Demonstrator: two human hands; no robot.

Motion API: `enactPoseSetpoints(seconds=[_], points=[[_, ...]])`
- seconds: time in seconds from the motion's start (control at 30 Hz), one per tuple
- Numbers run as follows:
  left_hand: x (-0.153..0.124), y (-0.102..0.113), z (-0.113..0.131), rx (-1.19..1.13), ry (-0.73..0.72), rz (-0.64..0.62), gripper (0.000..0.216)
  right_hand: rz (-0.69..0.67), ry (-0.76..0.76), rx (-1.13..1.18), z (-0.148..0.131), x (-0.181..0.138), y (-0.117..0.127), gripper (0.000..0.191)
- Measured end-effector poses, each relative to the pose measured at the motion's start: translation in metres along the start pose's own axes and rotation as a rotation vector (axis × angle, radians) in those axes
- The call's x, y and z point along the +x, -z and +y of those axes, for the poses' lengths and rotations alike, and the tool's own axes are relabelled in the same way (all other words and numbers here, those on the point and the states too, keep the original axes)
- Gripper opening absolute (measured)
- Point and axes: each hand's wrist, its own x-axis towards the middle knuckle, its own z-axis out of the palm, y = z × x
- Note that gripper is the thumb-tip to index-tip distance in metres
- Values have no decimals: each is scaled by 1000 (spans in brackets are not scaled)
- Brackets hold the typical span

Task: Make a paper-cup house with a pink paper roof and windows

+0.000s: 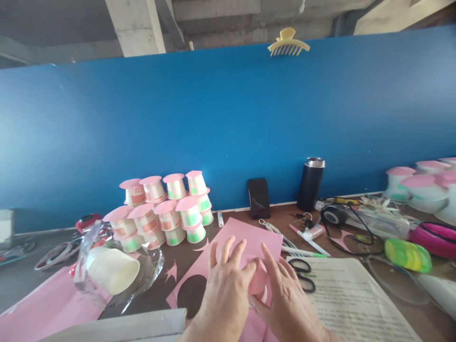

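Both my hands meet at the bottom centre around a small pink paper piece (257, 281). My left hand (224, 289) has its fingers spread upward while the thumb presses on the pink piece. My right hand (285, 297) cups the same piece from the right, fingers closed against it. Under them lies a pink paper sheet (242, 232) with a round hole (191, 294) cut out of it. Black scissors (302, 273) lie just right of my right hand.
A pile of paper cups with pink lids (164, 209) stands at the back left. A bag of plain cups (112, 270) lies left. A phone (259, 198) and black flask (311, 184) lean on the blue wall. Printed paper (352, 299), pens, tape and more capped cups (420, 185) lie right.
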Motion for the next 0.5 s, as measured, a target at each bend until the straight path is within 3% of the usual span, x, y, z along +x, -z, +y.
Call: enactPoseSetpoints(seconds=[0.5], points=[[2, 2, 7, 14, -89, -43, 28, 31, 6, 4, 1, 1, 0, 103]])
